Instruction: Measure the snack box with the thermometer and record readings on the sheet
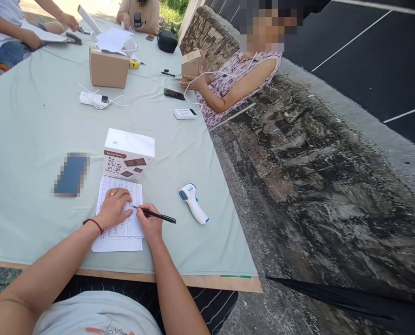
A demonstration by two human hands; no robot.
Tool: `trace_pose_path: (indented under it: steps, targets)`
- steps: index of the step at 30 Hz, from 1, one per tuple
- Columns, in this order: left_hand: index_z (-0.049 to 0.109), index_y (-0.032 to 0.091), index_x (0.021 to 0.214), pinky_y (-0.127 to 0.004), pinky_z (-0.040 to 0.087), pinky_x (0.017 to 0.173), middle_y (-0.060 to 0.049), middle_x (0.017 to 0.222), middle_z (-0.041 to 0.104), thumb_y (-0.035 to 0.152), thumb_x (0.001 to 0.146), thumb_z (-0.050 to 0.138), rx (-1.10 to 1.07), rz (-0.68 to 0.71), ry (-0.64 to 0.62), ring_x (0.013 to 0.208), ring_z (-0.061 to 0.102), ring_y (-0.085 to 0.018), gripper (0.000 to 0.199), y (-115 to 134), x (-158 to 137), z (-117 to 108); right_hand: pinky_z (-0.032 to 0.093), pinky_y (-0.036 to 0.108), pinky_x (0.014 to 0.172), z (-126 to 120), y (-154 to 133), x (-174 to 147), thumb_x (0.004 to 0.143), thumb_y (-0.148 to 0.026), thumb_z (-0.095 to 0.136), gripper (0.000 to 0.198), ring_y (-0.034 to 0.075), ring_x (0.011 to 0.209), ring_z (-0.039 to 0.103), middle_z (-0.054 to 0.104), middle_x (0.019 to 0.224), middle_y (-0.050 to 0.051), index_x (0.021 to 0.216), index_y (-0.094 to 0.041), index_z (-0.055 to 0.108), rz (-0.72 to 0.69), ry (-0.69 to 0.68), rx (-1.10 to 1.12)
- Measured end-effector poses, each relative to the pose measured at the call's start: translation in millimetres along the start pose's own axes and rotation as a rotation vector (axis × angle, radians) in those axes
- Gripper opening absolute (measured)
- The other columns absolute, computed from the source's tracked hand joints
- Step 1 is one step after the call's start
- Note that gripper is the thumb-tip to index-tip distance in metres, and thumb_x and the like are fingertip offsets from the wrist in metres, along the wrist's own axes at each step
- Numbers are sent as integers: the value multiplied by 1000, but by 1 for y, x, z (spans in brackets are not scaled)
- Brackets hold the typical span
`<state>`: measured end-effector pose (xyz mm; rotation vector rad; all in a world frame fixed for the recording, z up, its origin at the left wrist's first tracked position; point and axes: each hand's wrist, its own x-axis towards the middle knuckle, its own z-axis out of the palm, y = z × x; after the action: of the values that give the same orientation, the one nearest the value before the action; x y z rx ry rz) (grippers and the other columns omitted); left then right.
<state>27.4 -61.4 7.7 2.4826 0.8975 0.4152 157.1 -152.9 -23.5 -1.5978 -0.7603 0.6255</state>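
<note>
Printed sheets of paper [134, 228] lie stacked on the table in front of me, dense with small text. My left hand [115, 207] rests flat on the top sheet, fingers stretched out. In my right hand [150, 225] is a black pen [163, 217], its tip at the paper close to the left fingers. Just beyond the sheets stands a white box [129, 153] printed with brown bars and "Super Meal". A white and blue infrared thermometer [194, 204] lies to the right of my right hand. On the left is a blurred blue phone-like rectangle [71, 174].
A cardboard box [108, 69] with papers on it stands farther back. White power banks [94, 99] with cables and a dark phone [174, 94] lie mid-table. A person at right holds a small carton [191, 65]. Others sit at the far end. A stone wall [280, 153] runs along the right.
</note>
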Motion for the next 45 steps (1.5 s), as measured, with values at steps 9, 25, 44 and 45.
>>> trace_pose_path:
  steps: [9,25,44,45]
  targets:
    - [62,18,98,-50,36,108,-9,119,62,23,80,68,11,-9,-6,118,53,-28,19,2,0,-2,47,29,60,1,-2,1,72,-42,59,23,15,60,53,60,66,1,71,-19,62,11,6,-3]
    - [63,19,99,-51,35,109,-8,119,62,24,81,69,9,-12,-6,118,53,-28,20,0,0,1,46,28,59,0,1,-1,73,-42,59,23,16,60,53,61,66,2,70,-19,62,-18,6,-41]
    - [63,20,99,-51,36,108,-8,119,62,25,81,67,5,1,-7,119,53,-28,19,-1,1,0,45,28,58,-1,0,-1,73,-40,58,21,15,59,51,58,64,0,70,-19,60,-18,-10,-43]
    - [63,20,99,-51,36,108,-8,119,62,25,81,67,4,2,-7,119,53,-28,19,-1,1,0,45,28,58,-1,0,-1,73,-40,57,21,15,58,51,58,64,0,69,-20,60,-19,-12,-46]
